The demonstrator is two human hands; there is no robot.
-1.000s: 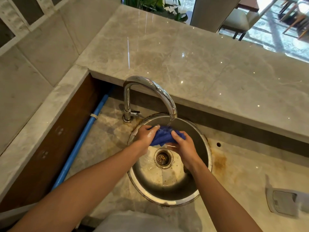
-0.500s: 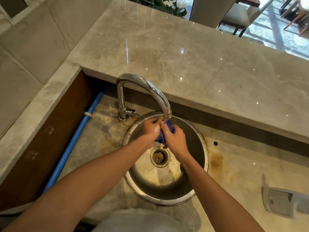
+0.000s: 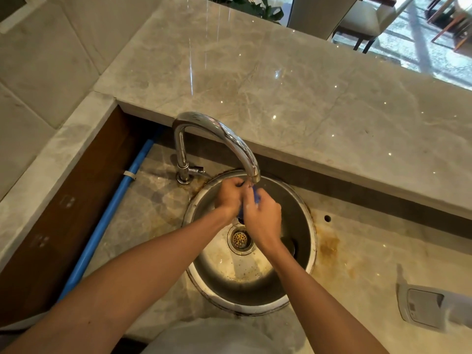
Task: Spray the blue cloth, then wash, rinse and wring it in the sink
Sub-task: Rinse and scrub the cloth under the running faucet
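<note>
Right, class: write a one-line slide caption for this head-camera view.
Both hands, left and right, grip the blue cloth under the tap, over the round steel sink.

— What is the sink [image 3: 304,215] made of?
— Metal, a dull brushed steel, stained pale round the brass-looking drain [image 3: 240,239]. The tap [image 3: 219,134] is polished chrome, mirror-bright.
— And the counters?
— The upper counter [image 3: 293,85] is glossy veined stone that reflects lights. The lower counter [image 3: 357,254] is the same stone, less shiny, with rusty brown marks by the rim.
— Anything soft?
— The blue cloth [image 3: 256,198], bunched between the left hand [image 3: 231,194] and right hand [image 3: 263,221]. The blue pipe [image 3: 107,215] looks smooth matt plastic.
</note>
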